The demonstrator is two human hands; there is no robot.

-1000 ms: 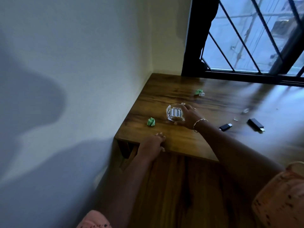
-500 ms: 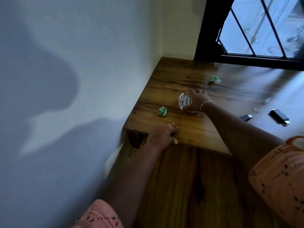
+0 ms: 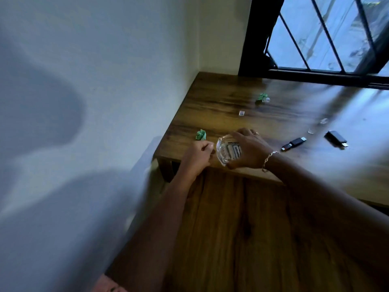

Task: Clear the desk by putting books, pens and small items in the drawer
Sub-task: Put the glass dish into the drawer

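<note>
**Clear container at the desk's front edge: risk of a spill**

The right hand (image 3: 250, 150) gripped the clear container of batteries (image 3: 228, 151) from above, fingers curled round its rim, at the front edge of the desk (image 3: 231, 98). The left hand (image 3: 196, 154) lay just beside it, fingers curled; whether it held anything could not be told. No open drawer showed. Tilted past the edge, the container might have shed its batteries. Its smooth walls might also have slipped from a one-handed hold.

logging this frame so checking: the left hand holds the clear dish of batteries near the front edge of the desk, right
No: the right hand holds the clear dish of batteries near the front edge of the desk; the left hand is beside it at that edge. The head view shows this.
</note>
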